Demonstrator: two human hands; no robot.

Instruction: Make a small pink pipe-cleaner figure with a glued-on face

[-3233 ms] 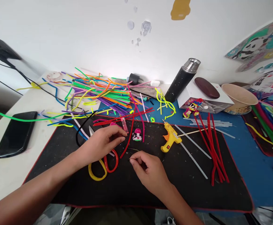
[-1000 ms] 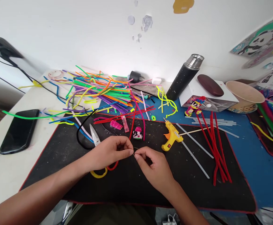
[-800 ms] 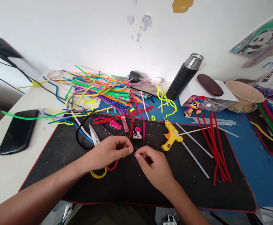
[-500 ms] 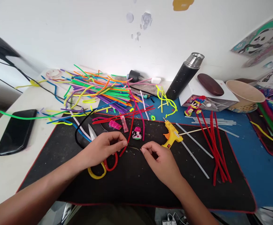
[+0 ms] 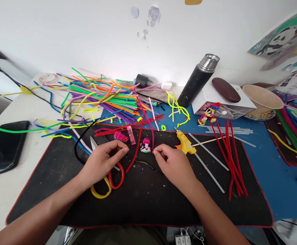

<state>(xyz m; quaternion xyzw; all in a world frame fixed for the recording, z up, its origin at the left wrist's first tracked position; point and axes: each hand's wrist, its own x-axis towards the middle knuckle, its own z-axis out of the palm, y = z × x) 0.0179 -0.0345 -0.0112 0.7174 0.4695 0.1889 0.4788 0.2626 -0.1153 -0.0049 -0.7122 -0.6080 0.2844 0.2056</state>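
Note:
My left hand [image 5: 105, 160] is closed in a pinch above the scissors [image 5: 116, 175], whose red and yellow handles show beside it. My right hand [image 5: 175, 163] is pinched too, its fingertips close to a small doll-like head with a pink cap [image 5: 145, 145]. Whatever either pinch holds is too small to make out. A thin dark strand [image 5: 144, 163] runs between the hands, from just below the left fingertips to under the right hand. Near the left fingertips lie a pink fuzzy roll [image 5: 121, 136] and a pink clear lighter-like piece [image 5: 131, 135].
A yellow glue gun [image 5: 185, 142] lies right of my right hand, with clear glue sticks [image 5: 211, 173] and red pipe cleaners [image 5: 233, 163] beyond. Behind stand a pile of coloured pipe cleaners [image 5: 105, 98], a black flask [image 5: 198, 80] and a small figure [image 5: 208, 114]. A phone [image 5: 5, 146] lies left.
My hands have moved slightly apart, and the right fingertips are higher, next to the doll-like head. More of the dark strand shows, now passing below the right fingertips. The whole view has shifted a little.

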